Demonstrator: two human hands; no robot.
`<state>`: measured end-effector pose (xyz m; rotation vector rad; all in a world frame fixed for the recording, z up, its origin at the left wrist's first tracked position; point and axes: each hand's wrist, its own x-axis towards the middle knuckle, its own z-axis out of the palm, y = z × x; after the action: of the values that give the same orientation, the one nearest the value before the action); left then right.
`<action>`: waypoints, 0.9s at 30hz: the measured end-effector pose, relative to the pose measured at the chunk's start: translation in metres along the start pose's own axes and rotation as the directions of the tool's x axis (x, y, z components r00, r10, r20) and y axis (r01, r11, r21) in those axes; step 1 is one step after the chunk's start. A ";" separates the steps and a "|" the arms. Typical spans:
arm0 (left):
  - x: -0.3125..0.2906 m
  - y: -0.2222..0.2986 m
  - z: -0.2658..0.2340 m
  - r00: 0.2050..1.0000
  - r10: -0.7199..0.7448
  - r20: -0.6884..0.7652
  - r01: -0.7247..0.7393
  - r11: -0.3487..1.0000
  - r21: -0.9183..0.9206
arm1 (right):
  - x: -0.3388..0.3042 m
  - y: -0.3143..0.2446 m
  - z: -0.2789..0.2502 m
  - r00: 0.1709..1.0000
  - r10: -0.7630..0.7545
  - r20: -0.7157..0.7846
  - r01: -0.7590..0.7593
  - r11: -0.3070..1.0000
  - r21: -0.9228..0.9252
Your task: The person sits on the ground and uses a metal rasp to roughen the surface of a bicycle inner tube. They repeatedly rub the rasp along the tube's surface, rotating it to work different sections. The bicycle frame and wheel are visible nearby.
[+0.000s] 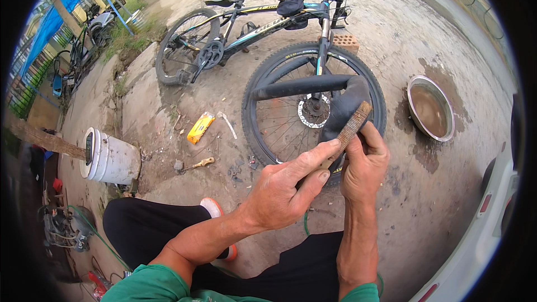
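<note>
My left hand [288,193] is closed around the lower end of a flat, brown, worn file [353,126] with a ridged face. The file slants up to the right across a black rubber inner tube [340,106]. Closed on a fold of that tube, my right hand [366,170] holds it up close beside the file. The tube stretches left over the front wheel [376,75] of a bicycle [274,27] lying on its side. Fingers and file hide part of the tube where they meet.
On the right, a metal basin [411,103] holds murky water, near a white vehicle [492,207]. Left of the wheel lie a yellow box [200,128] and a wooden-handled tool [201,163]. A white bucket [114,159] stands farther left. A perforated brick [345,42] sits by the handlebar.
</note>
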<state>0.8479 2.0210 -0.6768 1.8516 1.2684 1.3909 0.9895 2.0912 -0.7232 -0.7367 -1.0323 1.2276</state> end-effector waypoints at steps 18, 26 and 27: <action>0.048 -0.015 0.000 0.998 -0.033 -0.051 0.035 0.999 0.039 | -0.002 0.004 0.007 0.993 -0.078 0.090 0.099 0.963 -0.250; -0.002 -0.022 0.006 0.994 -0.109 -0.014 0.108 0.994 -0.034 | 0.004 0.010 0.003 0.999 0.046 0.002 -0.046 0.995 0.084; 0.012 -0.024 0.009 0.995 -0.092 -0.041 0.091 0.995 -0.031 | 0.005 0.013 0.002 0.998 0.053 0.019 -0.055 0.993 0.102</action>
<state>0.8479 2.0435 -0.6942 1.7314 1.3300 1.3989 0.9826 2.0982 -0.7325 -0.6800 -0.9605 1.3251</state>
